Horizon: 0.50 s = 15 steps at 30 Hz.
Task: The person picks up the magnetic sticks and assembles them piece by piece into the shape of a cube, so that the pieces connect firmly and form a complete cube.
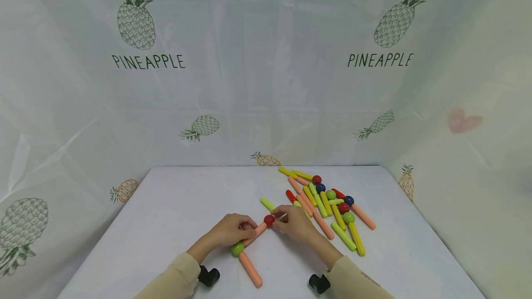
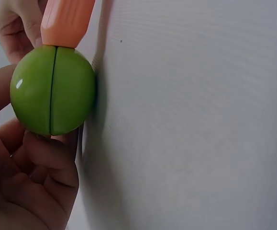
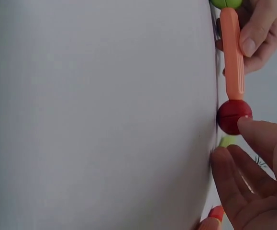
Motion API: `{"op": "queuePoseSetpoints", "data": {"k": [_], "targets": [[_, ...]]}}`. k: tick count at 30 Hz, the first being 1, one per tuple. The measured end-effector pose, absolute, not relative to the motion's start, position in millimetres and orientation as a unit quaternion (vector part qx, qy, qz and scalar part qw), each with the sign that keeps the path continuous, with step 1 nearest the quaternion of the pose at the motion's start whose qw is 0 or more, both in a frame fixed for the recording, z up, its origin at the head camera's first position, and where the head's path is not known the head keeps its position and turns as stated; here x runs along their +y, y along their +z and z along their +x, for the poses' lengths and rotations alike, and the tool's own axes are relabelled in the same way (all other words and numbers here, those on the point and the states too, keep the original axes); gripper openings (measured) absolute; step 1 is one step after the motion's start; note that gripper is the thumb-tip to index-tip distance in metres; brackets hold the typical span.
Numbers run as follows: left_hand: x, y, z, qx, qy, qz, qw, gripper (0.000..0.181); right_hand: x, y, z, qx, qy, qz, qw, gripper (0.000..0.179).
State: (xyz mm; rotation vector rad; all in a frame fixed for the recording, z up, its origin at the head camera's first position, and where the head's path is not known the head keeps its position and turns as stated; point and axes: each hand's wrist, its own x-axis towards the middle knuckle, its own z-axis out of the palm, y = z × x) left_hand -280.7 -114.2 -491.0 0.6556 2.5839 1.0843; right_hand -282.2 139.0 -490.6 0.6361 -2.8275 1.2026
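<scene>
An orange stick [image 1: 260, 230] joins a green ball [image 1: 237, 249] to a red ball [image 1: 269, 220]. My left hand [image 1: 233, 230] pinches this stick near the green ball; its thumb lies along the stick in the right wrist view. At the other end my right hand [image 1: 296, 223] holds the red ball [image 3: 231, 115], thumb against it and fingers partly curled; their far contact is hidden. A second orange stick [image 1: 250, 270] extends from the green ball towards the table's front. The green ball [image 2: 52, 91] fills much of the left wrist view.
Loose yellow, orange, light green and red sticks lie with several balls on the right of the white table [image 1: 166, 206]. A light green stick [image 1: 267, 204] lies just beyond the red ball. A pineapple-print curtain [image 1: 257, 82] hangs behind.
</scene>
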Motion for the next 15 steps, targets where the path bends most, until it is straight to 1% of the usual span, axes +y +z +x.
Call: {"op": "queuePoseSetpoints", "data": {"k": [2,8,12,15], "targets": [[-116.0,-491.8,-279.5,0.894,0.371,0.217,0.127,0.018,139.9,-489.3,-284.1,-0.905,0.374,0.202,0.017,0.027],[-124.6,-496.2,-276.9,0.901,0.375,0.187,0.114,0.021,136.9,-488.1,-294.9,-0.922,0.324,0.196,0.086,0.029],[-128.2,-499.8,-276.7,0.900,0.384,0.173,0.113,0.024,132.6,-488.4,-302.0,-0.937,0.284,0.178,0.096,0.034],[-129.5,-501.8,-277.2,0.898,0.392,0.164,0.116,0.026,131.0,-488.5,-305.6,-0.942,0.270,0.177,0.095,0.033]]}}
